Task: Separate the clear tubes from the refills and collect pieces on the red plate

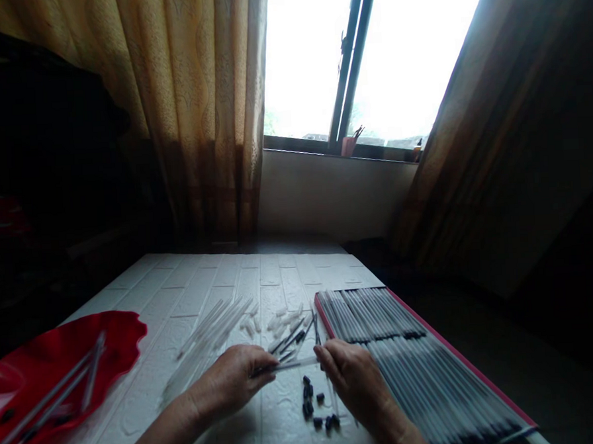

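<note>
Near the middle of the white table (269,273), my left hand (238,377) pinches one end of a thin pen tube (296,364). The fingers of my right hand (352,378) are closed at the tube's other end. Dark refills (287,340) lie just beyond the tube, with small clear caps (279,321) behind them. Several black plugs (308,397) are scattered between my hands. Long clear tubes (217,325) lie beyond my left forearm. Right of my right hand, a red-edged box (428,321) holds two rows of pens with dark ends.
A red dish (128,330) with a few pens in it stands at the left. Behind the table are curtains (196,121) and a window (308,62), with a pink cup (348,146) on the sill.
</note>
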The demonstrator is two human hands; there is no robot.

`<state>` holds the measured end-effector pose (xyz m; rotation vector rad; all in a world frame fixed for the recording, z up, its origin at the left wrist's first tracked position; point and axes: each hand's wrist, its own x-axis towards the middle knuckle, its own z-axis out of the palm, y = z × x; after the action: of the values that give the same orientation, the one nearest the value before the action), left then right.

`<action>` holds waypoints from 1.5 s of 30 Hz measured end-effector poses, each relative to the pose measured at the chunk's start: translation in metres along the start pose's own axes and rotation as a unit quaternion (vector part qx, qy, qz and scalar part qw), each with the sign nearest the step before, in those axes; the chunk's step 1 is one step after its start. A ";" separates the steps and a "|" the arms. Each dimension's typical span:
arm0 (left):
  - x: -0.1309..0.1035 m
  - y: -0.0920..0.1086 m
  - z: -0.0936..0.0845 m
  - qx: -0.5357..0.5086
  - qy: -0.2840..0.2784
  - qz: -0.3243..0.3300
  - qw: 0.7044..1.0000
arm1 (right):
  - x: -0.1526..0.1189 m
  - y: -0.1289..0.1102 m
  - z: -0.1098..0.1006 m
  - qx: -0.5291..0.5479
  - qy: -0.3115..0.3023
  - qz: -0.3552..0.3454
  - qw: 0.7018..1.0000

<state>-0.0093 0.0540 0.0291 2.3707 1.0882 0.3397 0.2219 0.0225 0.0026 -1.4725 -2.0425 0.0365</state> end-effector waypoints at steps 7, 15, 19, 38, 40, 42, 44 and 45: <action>-0.002 -0.003 -0.002 -0.042 -0.002 0.004 0.999 | 0.002 -0.005 -0.001 0.169 -0.032 0.093 0.981; -0.001 -0.009 -0.003 -0.069 -0.010 -0.016 0.997 | 0.001 -0.003 -0.004 0.348 -0.066 0.098 0.930; -0.002 -0.008 -0.003 -0.062 -0.004 -0.010 0.998 | 0.002 -0.004 -0.006 0.261 -0.058 0.091 0.959; -0.001 -0.007 -0.003 -0.085 -0.027 -0.026 0.996 | 0.001 -0.001 -0.004 0.348 -0.059 0.105 0.930; 0.000 -0.007 -0.003 -0.086 -0.025 -0.025 0.996 | 0.001 -0.001 -0.005 0.356 -0.061 0.100 0.927; -0.001 -0.007 -0.003 -0.083 -0.021 -0.022 0.996 | 0.001 -0.003 -0.006 0.325 -0.058 0.099 0.939; -0.001 -0.007 -0.003 -0.077 -0.017 -0.020 0.997 | 0.002 -0.006 -0.009 0.269 -0.050 0.094 0.957; -0.001 -0.007 -0.003 -0.074 -0.014 -0.018 0.997 | 0.002 -0.007 -0.011 0.240 -0.047 0.089 0.966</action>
<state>-0.0152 0.0577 0.0276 2.2161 1.0549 0.3596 0.2205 0.0183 0.0150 -1.3517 -1.7954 0.6398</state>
